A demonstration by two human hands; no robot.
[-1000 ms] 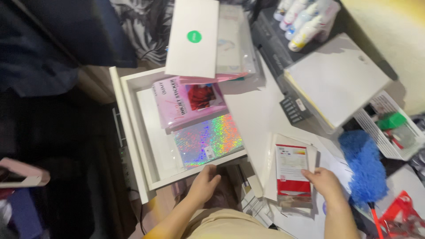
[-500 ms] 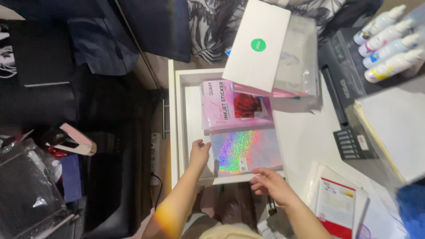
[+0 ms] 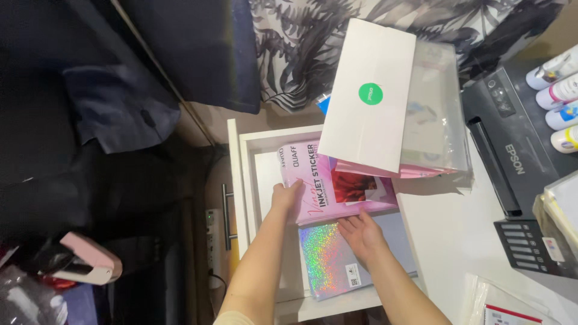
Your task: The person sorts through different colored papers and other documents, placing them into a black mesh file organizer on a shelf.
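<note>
A white drawer (image 3: 248, 180) stands pulled open under a white desk. Inside lie a pink pack of sticker paper (image 3: 328, 180) and, nearer to me, a shiny holographic pack (image 3: 328, 262). My left hand (image 3: 285, 197) grips the pink pack's left edge, with the thumb on top. My right hand (image 3: 361, 233) rests flat, fingers spread, where the pink pack's lower edge meets the holographic pack. It holds nothing.
A white envelope with a green round sticker (image 3: 370, 96) and a clear plastic sleeve (image 3: 436, 114) overhang the drawer's far end. A black printer (image 3: 512, 156) sits on the desk at right, with bottles (image 3: 557, 90) on it. A pink object (image 3: 90, 262) lies on dark clutter at left.
Both hands moved up the drawer from the holographic pack's near edge to the pink pack. The left hand now grips the pink pack. The view shifted left and closer.
</note>
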